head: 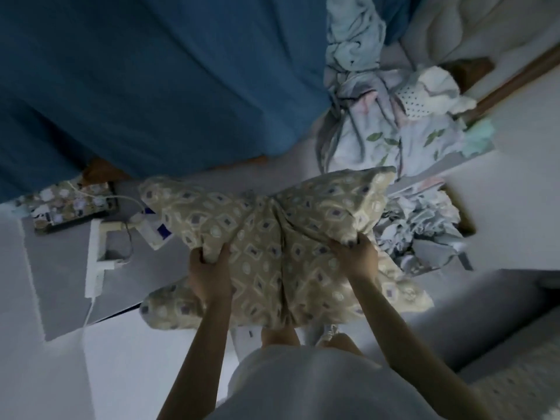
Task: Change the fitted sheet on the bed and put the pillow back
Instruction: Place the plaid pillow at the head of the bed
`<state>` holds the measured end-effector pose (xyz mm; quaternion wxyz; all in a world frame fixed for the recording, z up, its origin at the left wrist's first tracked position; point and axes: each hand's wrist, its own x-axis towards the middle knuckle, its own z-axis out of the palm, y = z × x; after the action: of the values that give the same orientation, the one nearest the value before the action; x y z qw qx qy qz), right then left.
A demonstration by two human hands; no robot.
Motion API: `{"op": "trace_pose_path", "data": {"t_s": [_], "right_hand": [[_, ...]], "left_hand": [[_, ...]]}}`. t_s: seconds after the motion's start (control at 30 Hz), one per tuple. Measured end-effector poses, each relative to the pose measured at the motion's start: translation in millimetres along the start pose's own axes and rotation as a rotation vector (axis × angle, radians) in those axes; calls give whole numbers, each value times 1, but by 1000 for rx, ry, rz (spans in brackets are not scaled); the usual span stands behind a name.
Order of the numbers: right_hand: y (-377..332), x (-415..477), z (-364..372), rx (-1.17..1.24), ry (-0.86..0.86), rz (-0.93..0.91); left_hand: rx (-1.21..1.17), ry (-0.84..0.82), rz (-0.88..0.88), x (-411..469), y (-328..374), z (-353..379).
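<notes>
I hold a beige pillow (272,237) with a diamond pattern in front of me, above the floor. My left hand (209,268) grips its near left edge and my right hand (354,253) grips its near right edge, so the pillow folds down the middle. The bed (136,80) lies ahead at upper left, covered by a dark blue fitted sheet. A crumpled pale floral sheet (378,116) is heaped at the bed's right end.
A patterned flat box (69,207) and a white power strip (100,253) with cables lie on the floor at left. More crumpled floral fabric (424,225) sits at right. A brown wooden strip (515,83) runs along the upper right.
</notes>
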<state>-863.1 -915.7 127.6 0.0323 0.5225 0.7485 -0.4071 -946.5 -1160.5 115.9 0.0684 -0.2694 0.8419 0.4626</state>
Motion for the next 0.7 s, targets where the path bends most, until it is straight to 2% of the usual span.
{"op": "trace_pose_path", "data": {"t_s": [0.13, 0.37, 0.5, 0.7], "right_hand": [[56, -15, -66, 91, 100, 64], [186, -32, -174, 320, 307, 223], [270, -39, -248, 384, 408, 329], [375, -53, -342, 477, 646, 476]], "left_hand": [[74, -141, 82, -57, 15, 24], [127, -404, 297, -186, 40, 115], [129, -522, 353, -276, 47, 173], [214, -770, 417, -411, 48, 256]]}}
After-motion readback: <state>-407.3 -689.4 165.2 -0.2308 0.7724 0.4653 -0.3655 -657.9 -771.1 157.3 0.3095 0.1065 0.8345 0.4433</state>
